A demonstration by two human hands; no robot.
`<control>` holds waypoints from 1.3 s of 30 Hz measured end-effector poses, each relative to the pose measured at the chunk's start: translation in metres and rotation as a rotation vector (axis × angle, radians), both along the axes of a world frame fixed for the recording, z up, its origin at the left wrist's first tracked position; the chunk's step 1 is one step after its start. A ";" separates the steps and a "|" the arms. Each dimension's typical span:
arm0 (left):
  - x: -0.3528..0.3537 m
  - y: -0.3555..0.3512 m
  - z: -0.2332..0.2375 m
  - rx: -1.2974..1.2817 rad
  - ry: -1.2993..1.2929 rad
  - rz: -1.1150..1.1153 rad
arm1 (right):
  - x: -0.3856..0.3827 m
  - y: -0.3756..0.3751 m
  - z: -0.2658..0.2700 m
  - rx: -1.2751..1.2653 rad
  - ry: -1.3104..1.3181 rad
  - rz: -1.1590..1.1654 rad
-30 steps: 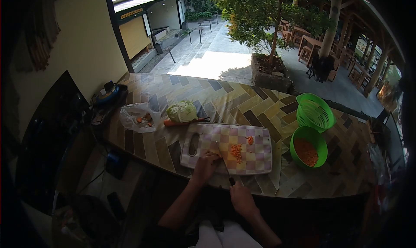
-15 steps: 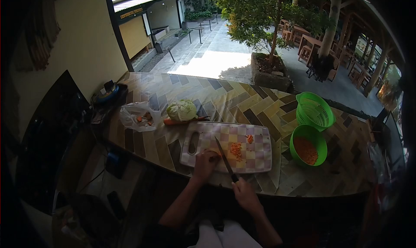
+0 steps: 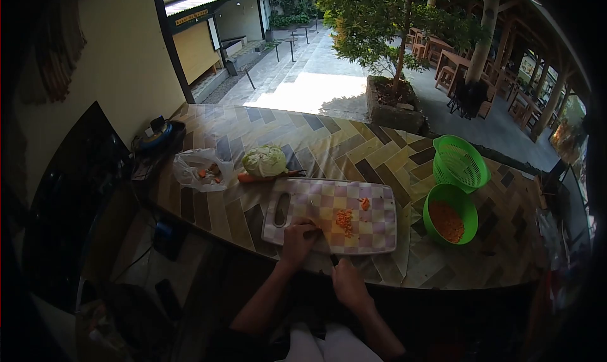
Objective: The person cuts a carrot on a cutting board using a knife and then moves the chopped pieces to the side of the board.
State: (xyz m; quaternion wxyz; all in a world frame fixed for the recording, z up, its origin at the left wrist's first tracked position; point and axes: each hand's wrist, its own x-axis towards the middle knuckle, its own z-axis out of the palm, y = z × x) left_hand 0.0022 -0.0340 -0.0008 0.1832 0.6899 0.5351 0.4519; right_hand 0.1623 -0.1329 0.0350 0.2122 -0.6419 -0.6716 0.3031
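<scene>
My right hand point(image 3: 349, 283) grips the handle of a knife point(image 3: 334, 259). Its blade is blurred and hard to make out, angled up beside my left hand point(image 3: 298, 242). The fingers of that hand are curled on a piece of carrot, mostly hidden, at the lower left of the checkered cutting board point(image 3: 373, 232). To the right of the knife lies a small heap of chopped carrot point(image 3: 344, 221), with a few larger carrot bits point(image 3: 364, 203) farther back. Behind the board's left end are a cabbage point(image 3: 265, 161) and a whole carrot point(image 3: 251, 178).
A plastic bag point(image 3: 190, 175) with scraps lies at the left. On the right stand a green bowl point(image 3: 469, 230) of chopped orange bits and a green strainer basket point(image 3: 482, 172) behind it. A cable and device point(image 3: 155, 134) sit at the far left corner.
My right hand has moved slightly left and toward me with the knife, whose blade has turned blurry close to my left hand. My left hand stays nearly in place.
</scene>
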 end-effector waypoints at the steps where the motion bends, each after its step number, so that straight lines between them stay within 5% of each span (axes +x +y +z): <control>1: 0.000 0.000 0.001 -0.005 0.008 0.001 | -0.001 0.003 -0.002 -0.012 -0.005 0.004; 7: 0.002 -0.002 0.005 -0.077 -0.039 0.005 | 0.010 0.006 0.000 -0.021 0.198 -0.019; 26: 0.003 0.001 -0.004 -0.096 -0.088 0.037 | 0.014 0.014 0.000 -0.075 0.030 0.046; 31: 0.008 -0.001 -0.001 -0.082 -0.064 0.081 | 0.023 0.007 -0.007 0.039 0.141 0.053; 39: 0.009 0.008 0.008 -0.097 -0.107 0.003 | 0.045 0.000 0.002 -0.189 0.393 -0.013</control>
